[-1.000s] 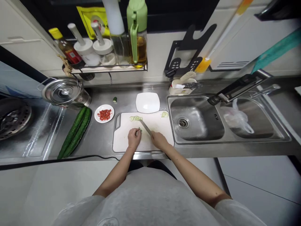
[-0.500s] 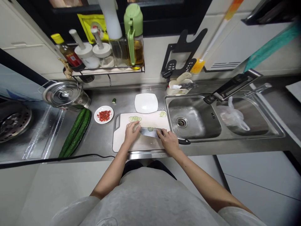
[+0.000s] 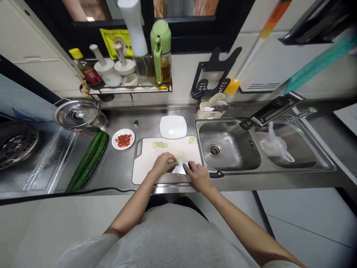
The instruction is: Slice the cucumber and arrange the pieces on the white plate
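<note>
A white cutting board (image 3: pixel 145 167) lies on the steel counter in front of me. A knife lies flat on the board, its blade (image 3: pixel 180 169) between my hands and its black handle (image 3: pixel 217 174) poking out to the right over the sink edge. My right hand (image 3: pixel 198 175) rests over the knife, with fingertips down on the blade. My left hand (image 3: pixel 164 164) is closed in a pinch on a small cucumber piece (image 3: pixel 174 162) at the blade. Several cucumber slices (image 3: pixel 159 144) lie at the board's far edge, and more slices (image 3: pixel 192 140) sit at its far right corner.
Behind the board stand a white square plate (image 3: pixel 173 127) and a small dish of chopped red chilli (image 3: pixel 123 139). Two whole cucumbers (image 3: pixel 89 160) lie to the left beside a lidded steel pot (image 3: pixel 77 114). A double sink (image 3: pixel 228 147) adjoins the board on the right. A bottle rack hangs above.
The knife went from cutting upright to lying flat on the board. Both hands slid nearer to me, and my left hand closed on a cucumber piece at the blade.
</note>
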The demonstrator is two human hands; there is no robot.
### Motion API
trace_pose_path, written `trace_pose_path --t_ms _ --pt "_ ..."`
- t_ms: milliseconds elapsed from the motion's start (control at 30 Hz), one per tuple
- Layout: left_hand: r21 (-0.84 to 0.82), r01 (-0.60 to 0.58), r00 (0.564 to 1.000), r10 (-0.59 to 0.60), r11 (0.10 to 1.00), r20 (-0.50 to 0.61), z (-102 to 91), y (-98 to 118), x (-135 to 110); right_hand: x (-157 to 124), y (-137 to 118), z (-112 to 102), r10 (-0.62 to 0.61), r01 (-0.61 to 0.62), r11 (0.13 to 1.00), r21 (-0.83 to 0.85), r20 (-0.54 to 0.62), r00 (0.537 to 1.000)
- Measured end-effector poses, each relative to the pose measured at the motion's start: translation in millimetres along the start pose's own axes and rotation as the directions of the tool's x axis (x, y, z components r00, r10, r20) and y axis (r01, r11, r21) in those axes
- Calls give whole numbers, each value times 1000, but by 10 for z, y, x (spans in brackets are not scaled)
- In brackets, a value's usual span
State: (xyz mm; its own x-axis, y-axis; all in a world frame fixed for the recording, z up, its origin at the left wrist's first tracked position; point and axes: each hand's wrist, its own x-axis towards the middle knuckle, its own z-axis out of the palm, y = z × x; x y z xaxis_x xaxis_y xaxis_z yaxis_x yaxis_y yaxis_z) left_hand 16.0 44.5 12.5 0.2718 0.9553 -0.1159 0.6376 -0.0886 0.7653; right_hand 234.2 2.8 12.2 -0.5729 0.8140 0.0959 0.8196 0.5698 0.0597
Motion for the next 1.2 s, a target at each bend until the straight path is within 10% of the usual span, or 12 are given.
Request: trace_pose_path --t_ms 367,1000,1200 --pt "-13 384 898 -377 923 -227 5 -274 374 -219 206 108 117 -116 993 -14 20 993" --pt "265 313 920 -221 912 -325 -61 -512 692 -199 289 123 217 -228 972 58 151 964" --pt "45 341 858 -291 939 -423 -111 -540 615 -137 283 102 262 -280 955 102 160 952"
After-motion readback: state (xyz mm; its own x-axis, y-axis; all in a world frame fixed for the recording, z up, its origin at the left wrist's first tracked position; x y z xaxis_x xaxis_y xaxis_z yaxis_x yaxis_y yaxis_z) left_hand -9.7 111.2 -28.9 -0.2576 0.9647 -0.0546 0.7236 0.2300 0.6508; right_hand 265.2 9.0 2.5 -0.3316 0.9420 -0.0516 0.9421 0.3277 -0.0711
